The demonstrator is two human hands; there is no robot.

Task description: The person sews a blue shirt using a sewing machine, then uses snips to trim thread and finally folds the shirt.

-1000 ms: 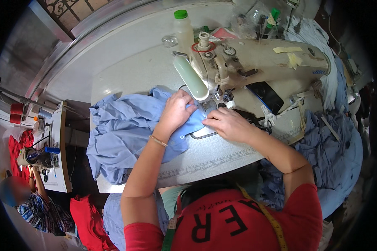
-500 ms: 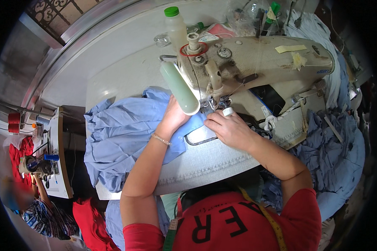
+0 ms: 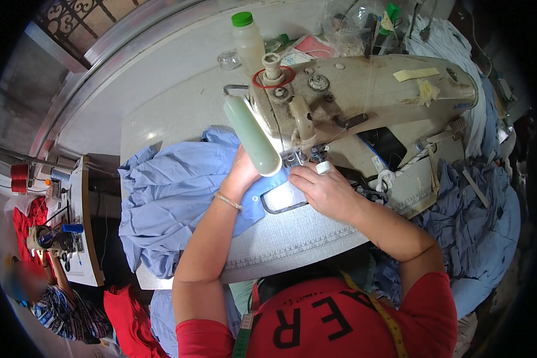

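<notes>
A light blue buttoned garment (image 3: 161, 185) lies across the sewing machine bed, its narrow edge running to the presser foot (image 3: 292, 157). My left hand (image 3: 242, 170) rests on the cloth left of the needle. Its fingers are hidden behind the pale green lamp (image 3: 253, 134). Close by on the right of the foot, my right hand (image 3: 325, 190) has its fingers bent and pressed together at the garment's edge. Something white (image 3: 323, 167) is wrapped round one of its fingers. The beige sewing machine (image 3: 388, 83) stands just beyond both hands.
Behind the machine head stands a bottle with a green cap (image 3: 247, 39). A dark phone (image 3: 383, 146) lies by the machine arm. Blue garments (image 3: 465, 227) are heaped at the right. At far left, another person (image 3: 65, 304) works at a second machine (image 3: 42, 237).
The garment's edge has shifted slightly at the foot, and my right hand has come a little nearer me. The whole view has tilted slightly.
</notes>
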